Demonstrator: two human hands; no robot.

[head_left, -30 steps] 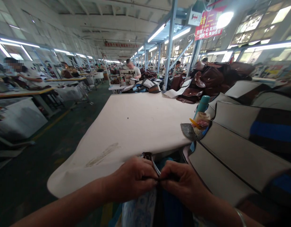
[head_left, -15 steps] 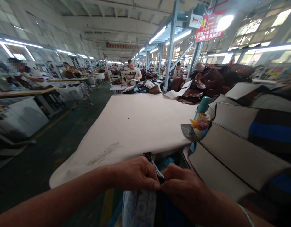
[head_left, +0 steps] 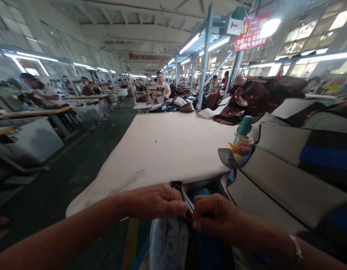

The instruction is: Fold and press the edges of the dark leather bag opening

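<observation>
My left hand (head_left: 165, 202) is closed, thumb and fingers pinching the dark, pale-lined edge of a bag piece (head_left: 189, 202) at the near side of the table. Right beside it my right hand (head_left: 213, 215), fingers curled into a pinch, grips the same edge. A gap of a few fingers' width or less lies between the two hands. Dark and blue material hangs below them, partly hidden by my right hand and forearm. A white and blue patterned cloth (head_left: 168, 240) shows under my left hand.
A pale-covered table (head_left: 168, 146) lies ahead. On its right stand a teal bottle (head_left: 245, 125) and a cup-like holder with a yellow-handled tool (head_left: 236, 149). Beige bag panels (head_left: 283, 165) are stacked at the right, brown bags (head_left: 252, 93) behind. Other people work at distant tables.
Both hands have stayed on the edge, with my right hand shifted slightly up and the pinched spot more exposed between them. The whole view has moved slightly.
</observation>
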